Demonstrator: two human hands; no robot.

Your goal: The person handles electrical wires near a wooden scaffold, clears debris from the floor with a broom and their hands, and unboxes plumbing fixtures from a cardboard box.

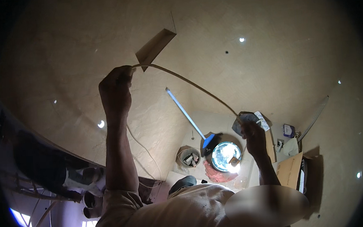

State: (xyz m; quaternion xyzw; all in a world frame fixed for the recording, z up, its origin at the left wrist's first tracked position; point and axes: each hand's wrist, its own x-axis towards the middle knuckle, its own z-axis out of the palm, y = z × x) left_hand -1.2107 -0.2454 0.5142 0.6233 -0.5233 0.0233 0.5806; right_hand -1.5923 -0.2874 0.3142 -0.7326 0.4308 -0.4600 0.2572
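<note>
While our left hand curls closed around the cable beside an angular recess, the cable bows rightward and down to our right hand, whose shadowed fingers look folded around it. We seem to be guiding the cable between both hands; the next move likely calls for firm grips against its springy bend.

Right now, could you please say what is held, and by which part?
A pale, thin cable: left hand at the arched stretch's upper end, right hand at its lower end.
</note>
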